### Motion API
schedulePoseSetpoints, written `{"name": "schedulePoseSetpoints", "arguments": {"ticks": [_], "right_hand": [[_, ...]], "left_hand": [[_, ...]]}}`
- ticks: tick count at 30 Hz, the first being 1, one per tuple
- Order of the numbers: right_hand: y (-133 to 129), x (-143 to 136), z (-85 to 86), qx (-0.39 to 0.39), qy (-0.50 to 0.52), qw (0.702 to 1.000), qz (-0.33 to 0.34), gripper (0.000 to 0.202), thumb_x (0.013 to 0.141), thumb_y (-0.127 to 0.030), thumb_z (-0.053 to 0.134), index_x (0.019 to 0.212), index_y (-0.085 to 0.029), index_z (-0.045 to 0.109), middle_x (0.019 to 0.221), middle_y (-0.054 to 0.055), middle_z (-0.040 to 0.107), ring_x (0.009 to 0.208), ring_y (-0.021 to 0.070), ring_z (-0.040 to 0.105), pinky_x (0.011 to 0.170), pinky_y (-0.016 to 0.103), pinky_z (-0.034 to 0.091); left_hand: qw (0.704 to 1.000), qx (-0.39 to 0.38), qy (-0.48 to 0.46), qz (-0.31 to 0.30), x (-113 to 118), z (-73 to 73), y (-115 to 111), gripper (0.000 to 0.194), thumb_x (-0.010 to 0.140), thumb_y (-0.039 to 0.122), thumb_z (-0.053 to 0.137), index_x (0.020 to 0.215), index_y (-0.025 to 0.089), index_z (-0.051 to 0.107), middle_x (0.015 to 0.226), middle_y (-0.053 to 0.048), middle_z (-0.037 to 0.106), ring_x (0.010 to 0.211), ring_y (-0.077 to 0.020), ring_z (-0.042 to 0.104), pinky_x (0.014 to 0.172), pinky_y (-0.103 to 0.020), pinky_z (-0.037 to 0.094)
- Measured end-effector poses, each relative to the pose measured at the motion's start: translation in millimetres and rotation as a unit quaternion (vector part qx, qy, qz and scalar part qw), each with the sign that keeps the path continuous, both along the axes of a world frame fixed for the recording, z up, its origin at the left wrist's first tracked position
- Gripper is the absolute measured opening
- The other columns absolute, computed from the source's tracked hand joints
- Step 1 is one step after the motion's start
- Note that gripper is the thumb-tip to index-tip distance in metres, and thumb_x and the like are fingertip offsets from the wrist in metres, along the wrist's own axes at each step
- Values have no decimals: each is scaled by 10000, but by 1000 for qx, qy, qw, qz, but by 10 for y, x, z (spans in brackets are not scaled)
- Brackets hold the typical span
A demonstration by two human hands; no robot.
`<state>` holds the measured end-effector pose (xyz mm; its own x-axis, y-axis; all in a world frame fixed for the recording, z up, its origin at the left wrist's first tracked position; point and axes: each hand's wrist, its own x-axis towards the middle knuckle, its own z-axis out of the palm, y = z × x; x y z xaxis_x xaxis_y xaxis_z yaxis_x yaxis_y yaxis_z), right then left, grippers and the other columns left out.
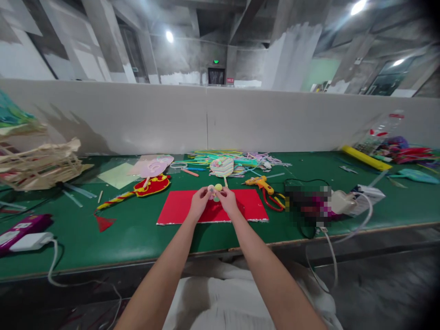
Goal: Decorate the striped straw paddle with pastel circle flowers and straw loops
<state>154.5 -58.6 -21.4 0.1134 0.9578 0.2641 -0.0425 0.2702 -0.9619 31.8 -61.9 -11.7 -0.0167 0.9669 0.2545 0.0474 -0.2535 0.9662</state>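
Both hands meet above a red board (178,206) on the green table. Between their fingertips is a small cluster of pastel discs (216,189), pink, yellow and green. My left hand (200,201) pinches its left side; my right hand (227,200) pinches the right side, by the yellow disc. Just behind the hands lies a striped pastel round piece (222,167) on a stick, its lower end close to my right hand. The fingers partly cover the discs, so how they are joined is unclear.
A yellow glue gun (261,184) and red-handled pliers (274,200) lie to the right. Colored strips (240,159) are piled behind. On the left are a red-and-yellow ornament (151,185), a wooden-strip structure (37,162) and a power strip (25,233). A clear bottle (383,130) is far right.
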Motion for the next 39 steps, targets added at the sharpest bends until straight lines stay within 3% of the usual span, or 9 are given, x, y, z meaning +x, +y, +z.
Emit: {"name": "schedulePoseSetpoints", "arguments": {"ticks": [11,20,39], "right_hand": [[20,-19,-8,2,-7,1000,20,247,646,-380,637,721,-152,581,705,18,624,695,157,589,631,260,456],[-19,-1,41,-23,0,999,31,239,624,-369,646,707,-153,585,705,17,635,690,158,586,640,263,451],[22,36,-40,-20,2,998,62,257,610,-391,666,682,-152,603,663,5,622,654,148,570,619,257,442]], "left_hand": [[1000,-3,23,16,-21,7,9,332,704,458,573,762,136,631,598,-4,609,588,-131,549,602,-233,435],[998,-15,16,56,-75,-45,41,319,680,405,598,854,143,645,803,-42,663,752,-164,578,706,-252,428],[998,-32,-14,52,-88,-40,-16,316,638,392,642,828,139,658,728,-37,665,675,-153,580,645,-252,440]]}}
